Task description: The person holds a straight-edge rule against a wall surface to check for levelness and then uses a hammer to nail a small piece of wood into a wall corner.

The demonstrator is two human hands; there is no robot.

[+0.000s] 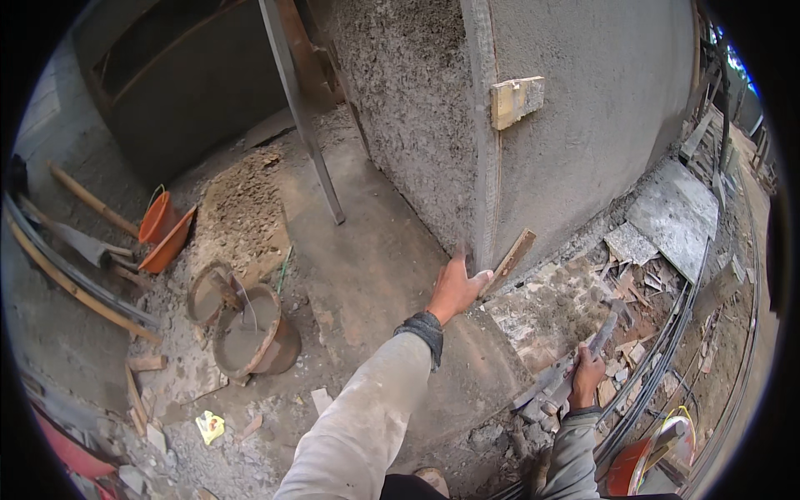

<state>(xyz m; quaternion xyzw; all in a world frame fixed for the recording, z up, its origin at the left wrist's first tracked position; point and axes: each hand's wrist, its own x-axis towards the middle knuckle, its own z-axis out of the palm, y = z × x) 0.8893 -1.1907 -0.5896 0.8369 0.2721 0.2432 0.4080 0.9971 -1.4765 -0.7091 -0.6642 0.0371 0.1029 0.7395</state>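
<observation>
At the foot of the grey wall corner is my left hand [454, 290], index finger pointing up and thumb stretched to the right. It is beside the lower end of a long straight strip [483, 150] that runs up the corner. A short wooden piece [512, 253] leans at the wall base, close to my left thumb; whether they touch is unclear. Lower right, my right hand [587, 377] is closed around the handle of a hammer [606, 327], its head pointing away from me. A small wooden block [517, 101] sticks out from the strip higher up.
To the left stand two buckets of wet mortar, the nearer one [287, 346] with a trowel beside it. Orange containers [162, 221] and a sand heap [242, 204] lie behind. A metal post [304, 117] slants down ahead. Rods [667, 350], rubble and an orange bucket [631, 468] are right.
</observation>
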